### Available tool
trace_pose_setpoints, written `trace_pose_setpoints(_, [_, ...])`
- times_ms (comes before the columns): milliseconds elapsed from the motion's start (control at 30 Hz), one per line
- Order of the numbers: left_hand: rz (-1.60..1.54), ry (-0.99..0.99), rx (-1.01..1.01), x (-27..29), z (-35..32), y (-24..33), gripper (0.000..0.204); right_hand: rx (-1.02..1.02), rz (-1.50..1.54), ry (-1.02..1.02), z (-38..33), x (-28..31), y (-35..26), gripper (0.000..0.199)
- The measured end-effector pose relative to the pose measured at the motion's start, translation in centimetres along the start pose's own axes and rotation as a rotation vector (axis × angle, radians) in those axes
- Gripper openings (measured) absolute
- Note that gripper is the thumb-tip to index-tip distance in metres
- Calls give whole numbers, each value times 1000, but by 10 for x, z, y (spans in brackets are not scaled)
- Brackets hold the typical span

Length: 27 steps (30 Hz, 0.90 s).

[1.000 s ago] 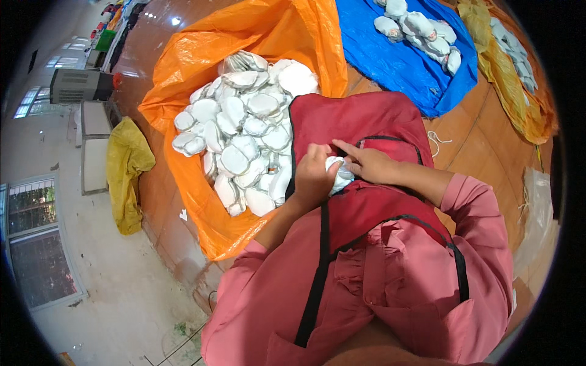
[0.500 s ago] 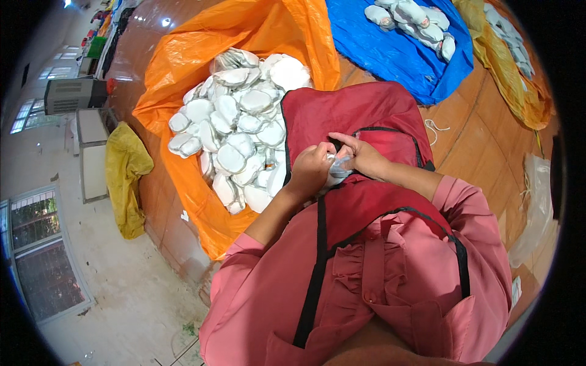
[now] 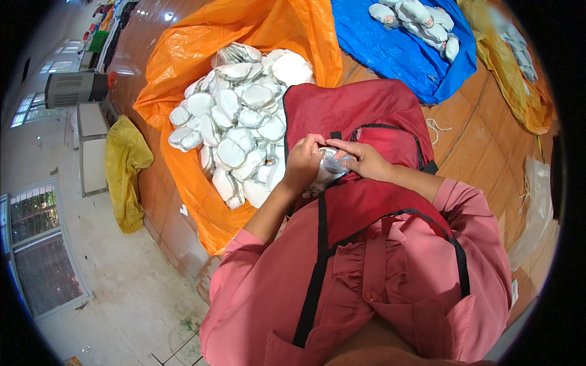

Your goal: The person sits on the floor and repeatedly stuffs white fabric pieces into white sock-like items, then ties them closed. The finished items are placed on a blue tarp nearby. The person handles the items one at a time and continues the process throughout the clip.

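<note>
Your left hand (image 3: 303, 165) has its grip clamped on a small white piece (image 3: 331, 163), which sits between your two hands, over the red apron (image 3: 360, 104) across your lap. Your right hand (image 3: 369, 163) touches the same piece from the other side, its fingers reaching across to your left fingertips and its thumb lying against the piece; you can't tell from this view whether that grip pinches it or only presses.

Just beside the apron, to your left, a pile (image 3: 235, 128) of white pieces lies on an orange sheet (image 3: 183, 67). Ahead and to your right, a blue sheet (image 3: 421, 82) holds pale bundles (image 3: 421, 18). A white string (image 3: 436, 127) lies on the brown floor (image 3: 470, 140) near the apron's right edge. Well apart on your left is a yellow sack (image 3: 125, 174).
</note>
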<state>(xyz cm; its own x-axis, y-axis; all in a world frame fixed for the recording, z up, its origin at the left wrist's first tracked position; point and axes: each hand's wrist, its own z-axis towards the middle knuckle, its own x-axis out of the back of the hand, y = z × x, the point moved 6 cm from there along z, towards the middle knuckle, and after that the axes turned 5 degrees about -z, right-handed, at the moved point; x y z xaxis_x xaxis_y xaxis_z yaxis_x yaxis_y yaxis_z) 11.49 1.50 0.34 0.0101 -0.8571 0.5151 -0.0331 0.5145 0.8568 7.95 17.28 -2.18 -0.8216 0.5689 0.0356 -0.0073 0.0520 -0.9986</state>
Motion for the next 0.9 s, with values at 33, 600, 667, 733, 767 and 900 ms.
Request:
trace_pose_setpoints(33, [-10,-1,9,0,1,-3,15,44,-51,9,0,1,-3,64])
trace_pose_setpoints(600, [-76,-66,163,-2,-3,-19,17,-51,-799,-442,55,-7,-30,97])
trace_pose_setpoints(667, [-168,-19,151,-3,-9,-27,16,-28,-829,-453,58,-13,-28,94])
trace_pose_setpoints(733, [-192,-2,125,-2,-12,-26,16,-13,-807,-479,58,-14,-34,91])
trace_pose_setpoints(767, [-206,-1,115,-1,-13,-25,15,-22,-786,-477,59,-13,-30,90])
trace_pose_setpoints(900, [-178,-7,29,-2,-14,-17,16,13,-491,-393,50,-8,-27,84])
